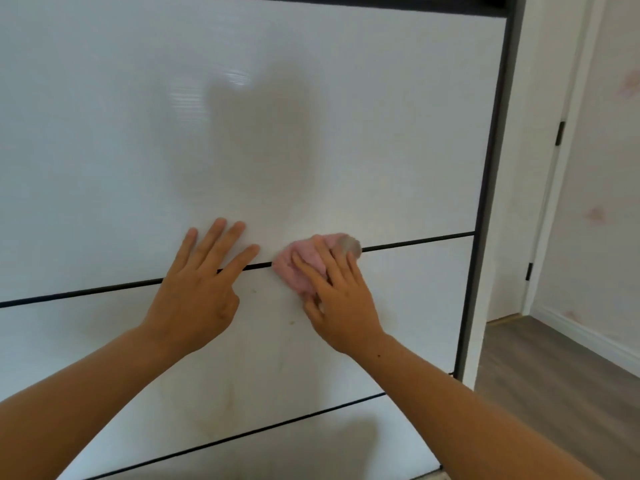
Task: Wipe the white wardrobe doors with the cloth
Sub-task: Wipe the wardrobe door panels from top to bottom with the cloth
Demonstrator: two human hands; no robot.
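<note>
The glossy white wardrobe door (242, 116) fills most of the view, split by thin black horizontal seams. A pink cloth (304, 261) lies bunched against the door right on the upper seam. My right hand (337, 299) presses the cloth flat to the panel with straight fingers laid over it. Just left of it, my left hand (199, 285) rests on the door with fingers spread, its fingertips reaching across the same seam. Faint yellowish smudges show on the panel below the hands.
A dark grey frame edge (485, 209) bounds the wardrobe on the right. Beyond it stand a white door frame (554, 202), a patterned wall and wooden floor (554, 382). A second black seam crosses the lower panel.
</note>
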